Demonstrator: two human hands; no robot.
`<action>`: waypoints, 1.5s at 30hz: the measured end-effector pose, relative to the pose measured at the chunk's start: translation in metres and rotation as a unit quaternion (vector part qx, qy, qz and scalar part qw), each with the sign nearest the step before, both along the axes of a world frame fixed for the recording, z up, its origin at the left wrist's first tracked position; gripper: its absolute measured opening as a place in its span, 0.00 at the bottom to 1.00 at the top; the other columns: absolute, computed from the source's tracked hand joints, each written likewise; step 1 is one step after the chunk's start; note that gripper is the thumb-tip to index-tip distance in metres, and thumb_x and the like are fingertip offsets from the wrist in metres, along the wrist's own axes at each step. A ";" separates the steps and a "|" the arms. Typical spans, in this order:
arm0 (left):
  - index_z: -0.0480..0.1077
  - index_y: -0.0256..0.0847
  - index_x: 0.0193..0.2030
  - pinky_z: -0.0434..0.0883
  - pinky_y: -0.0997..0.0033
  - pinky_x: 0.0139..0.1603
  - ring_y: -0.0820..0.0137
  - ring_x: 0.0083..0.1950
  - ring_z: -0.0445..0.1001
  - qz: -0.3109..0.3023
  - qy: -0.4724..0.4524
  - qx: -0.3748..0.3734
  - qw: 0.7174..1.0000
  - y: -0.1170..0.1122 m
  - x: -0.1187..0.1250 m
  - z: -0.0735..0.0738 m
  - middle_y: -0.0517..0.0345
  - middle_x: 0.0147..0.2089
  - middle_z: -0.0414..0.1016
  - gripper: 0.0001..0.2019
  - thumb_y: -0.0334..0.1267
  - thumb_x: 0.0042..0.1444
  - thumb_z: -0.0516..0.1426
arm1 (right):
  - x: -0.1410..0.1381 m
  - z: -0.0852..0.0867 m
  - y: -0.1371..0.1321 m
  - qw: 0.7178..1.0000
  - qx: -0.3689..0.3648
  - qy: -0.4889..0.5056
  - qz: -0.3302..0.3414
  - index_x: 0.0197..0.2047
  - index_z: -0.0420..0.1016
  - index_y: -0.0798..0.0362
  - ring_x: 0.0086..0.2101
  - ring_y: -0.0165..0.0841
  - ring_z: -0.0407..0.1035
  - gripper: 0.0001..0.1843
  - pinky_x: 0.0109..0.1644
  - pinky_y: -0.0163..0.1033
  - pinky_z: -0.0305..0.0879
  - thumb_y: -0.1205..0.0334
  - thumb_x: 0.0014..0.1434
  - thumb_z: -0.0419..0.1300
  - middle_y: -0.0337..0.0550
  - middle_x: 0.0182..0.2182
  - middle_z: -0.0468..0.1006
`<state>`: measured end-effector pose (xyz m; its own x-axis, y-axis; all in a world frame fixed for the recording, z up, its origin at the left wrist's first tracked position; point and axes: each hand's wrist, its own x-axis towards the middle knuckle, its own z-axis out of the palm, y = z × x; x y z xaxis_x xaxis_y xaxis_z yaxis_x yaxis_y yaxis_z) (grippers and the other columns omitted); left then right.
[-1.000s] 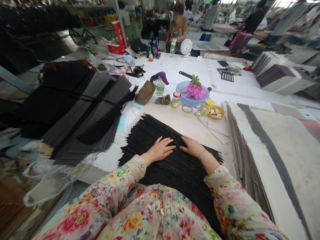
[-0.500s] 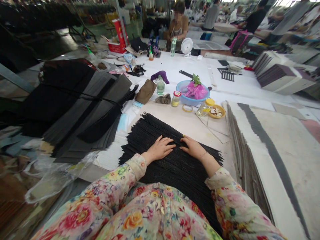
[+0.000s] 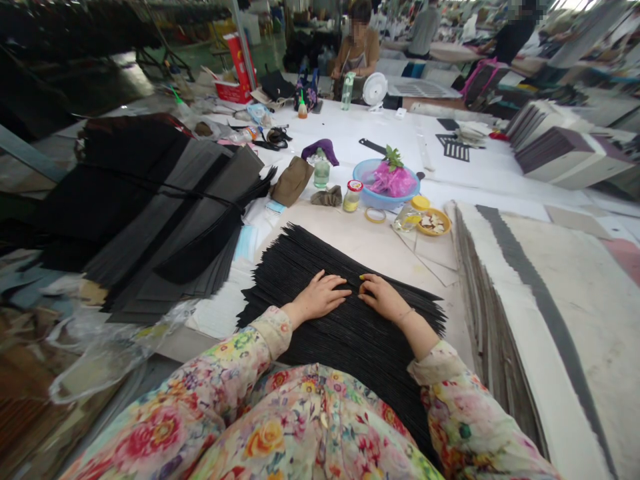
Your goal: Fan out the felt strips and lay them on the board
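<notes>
A broad fanned stack of thin black strips [image 3: 300, 257] lies across the board in front of me, its ends jagged at left and right. My left hand [image 3: 323, 297] rests flat on top of it, fingers stretched out and slightly apart. Just to the right, my right hand [image 3: 380, 297] touches the same strips with its fingers curled in toward the thumb. A small yellow spot shows at one of its fingertips. Whether a strip edge is pinched under those fingers is hidden.
Tied dark grey and black panels [image 3: 165, 213] are piled at left. Beyond the strips stand a red-lidded jar [image 3: 353, 197], a blue basin [image 3: 364, 192] and a yellow dish [image 3: 434, 232]. Layered pale sheets [image 3: 540, 293] lie at right. A person [image 3: 356, 50] sits across the table.
The fingers of my right hand have curled inward and shifted slightly left on the strips. My left hand has stayed in nearly the same place.
</notes>
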<state>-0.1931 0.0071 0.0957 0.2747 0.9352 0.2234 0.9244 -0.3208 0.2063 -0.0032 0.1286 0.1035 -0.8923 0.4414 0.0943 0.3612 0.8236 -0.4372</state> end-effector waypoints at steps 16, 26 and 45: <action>0.64 0.51 0.53 0.48 0.52 0.61 0.66 0.58 0.57 -0.022 0.003 -0.001 1.000 -0.001 -0.001 -0.003 0.58 0.57 0.62 0.16 0.42 0.60 0.46 | 0.002 -0.002 -0.008 1.000 -0.015 0.008 -0.008 0.31 0.70 0.53 0.49 0.35 0.62 0.04 0.54 0.44 0.60 0.65 0.54 0.55 0.48 0.46 0.67; 0.65 0.51 0.52 0.47 0.52 0.61 0.66 0.59 0.57 -0.043 -0.002 -0.007 0.999 -0.003 -0.002 0.000 0.57 0.57 0.62 0.15 0.42 0.60 0.46 | 0.000 0.001 -0.014 1.000 -0.007 0.003 -0.009 0.31 0.71 0.52 0.48 0.36 0.63 0.04 0.54 0.46 0.60 0.67 0.53 0.54 0.49 0.46 0.67; 0.67 0.50 0.51 0.48 0.52 0.61 0.66 0.58 0.58 -0.048 -0.013 -0.004 0.999 -0.003 -0.002 -0.002 0.56 0.56 0.63 0.15 0.42 0.59 0.47 | 0.003 0.000 -0.015 1.000 -0.014 0.002 0.006 0.30 0.71 0.52 0.49 0.36 0.62 0.04 0.54 0.47 0.59 0.66 0.53 0.55 0.49 0.47 0.67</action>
<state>-0.1956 0.0043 0.0941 0.3567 0.9071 0.2236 0.8843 -0.4050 0.2322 -0.0002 0.1136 0.1039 -0.8969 0.4338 0.0859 0.3499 0.8149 -0.4621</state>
